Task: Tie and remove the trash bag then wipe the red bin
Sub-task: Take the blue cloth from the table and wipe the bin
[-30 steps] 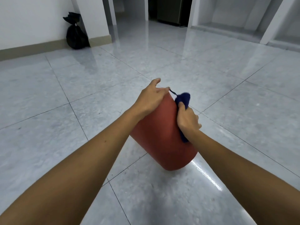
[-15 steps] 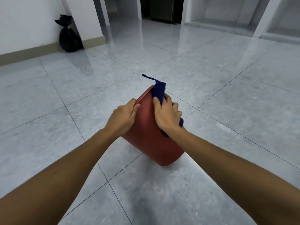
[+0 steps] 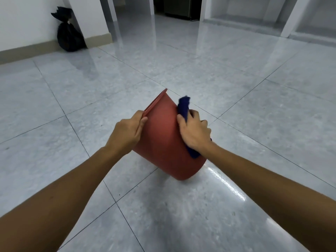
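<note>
The red bin (image 3: 163, 142) is tilted away from me, its base edge resting on the tiled floor and its mouth facing away. My left hand (image 3: 127, 131) grips the bin's rim on the left side. My right hand (image 3: 195, 133) presses a dark blue cloth (image 3: 184, 108) flat against the bin's right outer wall; the cloth sticks out above and below the hand. A tied black trash bag (image 3: 70, 37) stands far off at the left wall. The bin's inside is hidden from me.
Glossy grey floor tiles (image 3: 236, 88) spread all around the bin. A white wall with a beige skirting (image 3: 27, 51) runs along the left. White pillars and a dark doorway (image 3: 177, 6) lie at the far end.
My right hand with the cloth has slid down and around to the bin's right wall. The left hand has shifted its grip along the rim, and the bin has turned slightly.
</note>
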